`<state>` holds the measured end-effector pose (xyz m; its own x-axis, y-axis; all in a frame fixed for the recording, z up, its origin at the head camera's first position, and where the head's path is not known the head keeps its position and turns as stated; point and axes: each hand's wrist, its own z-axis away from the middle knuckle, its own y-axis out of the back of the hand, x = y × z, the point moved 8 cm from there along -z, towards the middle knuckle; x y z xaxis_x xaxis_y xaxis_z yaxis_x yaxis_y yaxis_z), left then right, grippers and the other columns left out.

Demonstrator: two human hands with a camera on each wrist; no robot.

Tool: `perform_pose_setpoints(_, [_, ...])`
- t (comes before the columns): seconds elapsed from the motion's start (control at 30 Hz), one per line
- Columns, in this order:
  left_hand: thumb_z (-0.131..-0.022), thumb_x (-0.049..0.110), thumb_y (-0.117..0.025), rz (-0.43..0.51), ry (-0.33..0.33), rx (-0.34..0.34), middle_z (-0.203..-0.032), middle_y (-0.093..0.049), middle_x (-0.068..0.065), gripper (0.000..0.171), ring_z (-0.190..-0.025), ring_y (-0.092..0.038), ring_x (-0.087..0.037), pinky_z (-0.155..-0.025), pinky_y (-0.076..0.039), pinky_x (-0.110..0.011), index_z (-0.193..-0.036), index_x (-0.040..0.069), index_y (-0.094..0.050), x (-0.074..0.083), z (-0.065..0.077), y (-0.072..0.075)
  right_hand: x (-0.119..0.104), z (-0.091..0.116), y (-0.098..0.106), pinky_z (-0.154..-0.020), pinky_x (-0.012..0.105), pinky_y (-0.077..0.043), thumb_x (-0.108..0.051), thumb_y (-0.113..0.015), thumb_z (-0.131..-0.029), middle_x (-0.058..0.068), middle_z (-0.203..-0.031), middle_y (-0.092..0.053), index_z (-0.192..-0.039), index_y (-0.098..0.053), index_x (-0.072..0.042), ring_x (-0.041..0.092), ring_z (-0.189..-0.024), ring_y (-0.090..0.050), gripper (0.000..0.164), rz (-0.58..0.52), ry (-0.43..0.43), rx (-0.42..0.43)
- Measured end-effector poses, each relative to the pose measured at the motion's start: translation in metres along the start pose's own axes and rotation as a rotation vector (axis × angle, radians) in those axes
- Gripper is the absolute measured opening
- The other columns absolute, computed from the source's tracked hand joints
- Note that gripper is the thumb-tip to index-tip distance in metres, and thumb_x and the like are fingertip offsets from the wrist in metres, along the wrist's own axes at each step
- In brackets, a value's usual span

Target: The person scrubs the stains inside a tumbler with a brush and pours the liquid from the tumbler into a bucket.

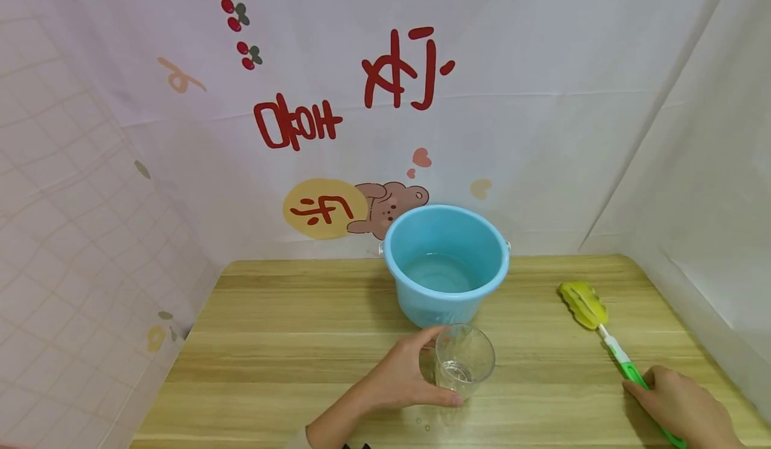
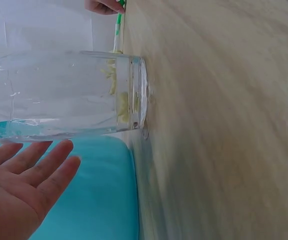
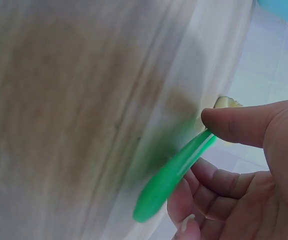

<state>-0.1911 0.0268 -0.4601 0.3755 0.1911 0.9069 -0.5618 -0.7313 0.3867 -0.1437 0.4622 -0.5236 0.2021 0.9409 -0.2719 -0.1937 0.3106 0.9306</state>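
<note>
A clear drinking glass [image 1: 465, 362] stands upright on the table, in front of a light blue bucket [image 1: 446, 295]. My left hand [image 1: 409, 372] is spread around the glass's left side, thumb toward the near side. In the left wrist view its fingers [image 2: 49, 162] look nearly straight, with the tips close to the glass wall; whether they touch cannot be told. At the right, my right hand [image 1: 683, 402] holds the green handle [image 3: 169, 180] of a cleaning brush between thumb and fingers. The brush's yellow sponge head [image 1: 584, 305] points away, toward the back of the table.
Water lies in the bottom of the bucket. A few drops are on the wooden table [image 1: 289, 342] near the glass. A white printed cloth [image 1: 542, 134] hangs behind the table, and more cloth flanks both sides.
</note>
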Motion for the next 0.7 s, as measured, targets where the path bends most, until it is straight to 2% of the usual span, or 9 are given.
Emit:
perform_pose_setpoints(0.23, [-0.078,0.038,-0.095,0.026,0.047,0.017,-0.145,-0.057,0.012,0.09,-0.133,-0.054,-0.01,-0.108,-0.048,-0.036,-0.153,0.025,-0.049,-0.0031,-0.003,-0.004,0.0005,0.0002,0.0021,-0.053,0.038,-0.037,-0.052,-0.059,-0.104,0.001,-0.075,-0.057,-0.096,-0.071,-0.008,0.021,-0.066,-0.048,0.046,-0.017,-0.02,0.007])
perform_pose_setpoints(0.4, [-0.075,0.036,-0.097,0.021,0.051,0.034,-0.14,-0.06,0.01,0.091,-0.129,-0.056,-0.011,-0.108,-0.046,-0.034,-0.151,0.025,-0.05,-0.003,-0.0039,-0.0063,-0.0008,0.0027,0.0022,-0.053,0.039,-0.037,-0.05,-0.057,-0.105,0.001,-0.075,-0.057,-0.102,-0.071,-0.003,0.021,-0.066,-0.048,0.05,-0.021,-0.025,0.0])
perform_pose_setpoints(0.6, [-0.073,0.037,-0.099,0.008,0.095,0.047,-0.14,-0.06,0.009,0.092,-0.129,-0.055,-0.01,-0.106,-0.047,-0.033,-0.15,0.026,-0.05,-0.0072,-0.0047,-0.0085,-0.0019,0.0029,0.0037,-0.054,0.04,-0.04,-0.046,-0.054,-0.107,0.003,-0.078,-0.058,-0.111,-0.065,0.009,0.025,-0.069,-0.051,0.056,-0.036,-0.034,-0.021])
perform_pose_setpoints(0.7, [-0.072,0.038,-0.099,-0.004,0.111,0.048,-0.14,-0.06,0.008,0.09,-0.128,-0.055,-0.009,-0.103,-0.048,-0.031,-0.148,0.025,-0.052,-0.0094,-0.0058,-0.0097,-0.0018,0.0019,0.0048,-0.054,0.04,-0.041,-0.042,-0.054,-0.107,0.003,-0.077,-0.059,-0.11,-0.062,0.012,0.026,-0.069,-0.052,0.055,-0.042,-0.024,-0.013])
